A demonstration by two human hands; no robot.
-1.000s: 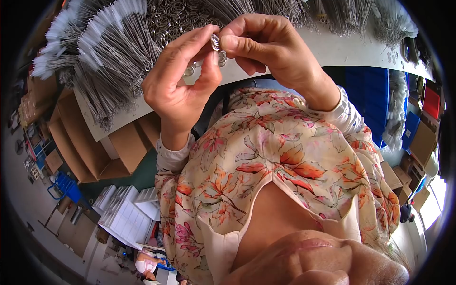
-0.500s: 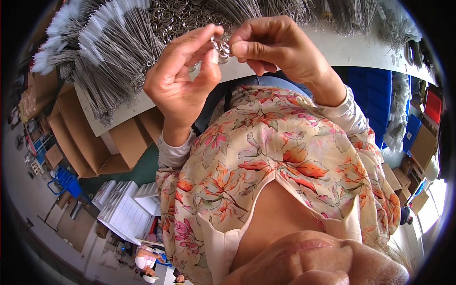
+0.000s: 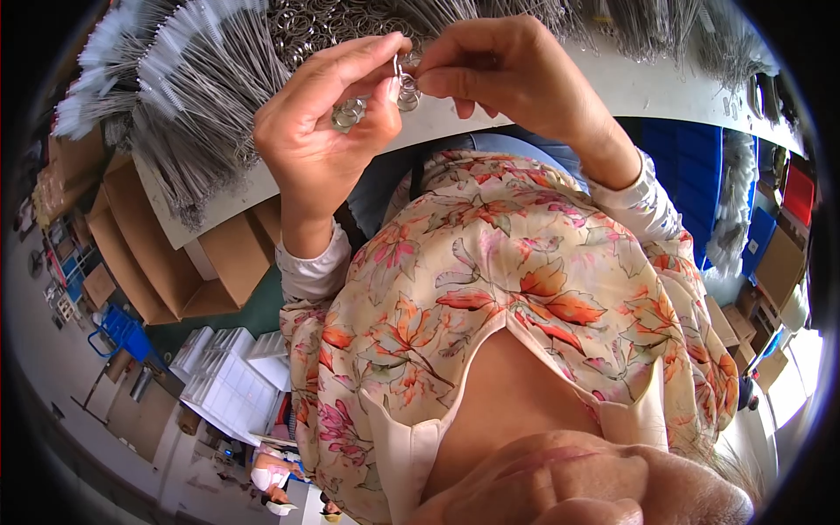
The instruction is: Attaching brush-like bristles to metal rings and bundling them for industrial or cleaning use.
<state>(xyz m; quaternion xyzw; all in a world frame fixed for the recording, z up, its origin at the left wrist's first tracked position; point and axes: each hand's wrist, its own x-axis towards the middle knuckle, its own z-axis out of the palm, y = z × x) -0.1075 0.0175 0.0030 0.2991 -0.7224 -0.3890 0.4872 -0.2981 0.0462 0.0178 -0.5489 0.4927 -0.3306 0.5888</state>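
My left hand (image 3: 317,131) is raised over the table's near edge, thumb and fingertips pinching a shiny metal ring held edge-on. More small metal rings (image 3: 348,114) show in the curl of its palm. Beside the pinch, a few linked or bunched rings (image 3: 408,94) hang between my two hands. My right hand (image 3: 516,79) meets them with thumb and index finger pressed together; its fingertips touch the rings, though what exactly lies between them is partly hidden. Behind the hands, a heap of loose metal rings (image 3: 308,28) covers part of the white table (image 3: 446,122).
Thin wire brushes (image 3: 206,74) with white bristles lie in thick bundles at the left, and more wire bundles (image 3: 630,26) line the far right. Open cardboard boxes (image 3: 166,254) stand below the table on the left, blue bins (image 3: 687,175) on the right. People sit in the background, lower left.
Both hands have shifted slightly up, the left one also to the left. The rings inside the left palm have come into fuller view, and the hanging rings sit lower beside the pinch.
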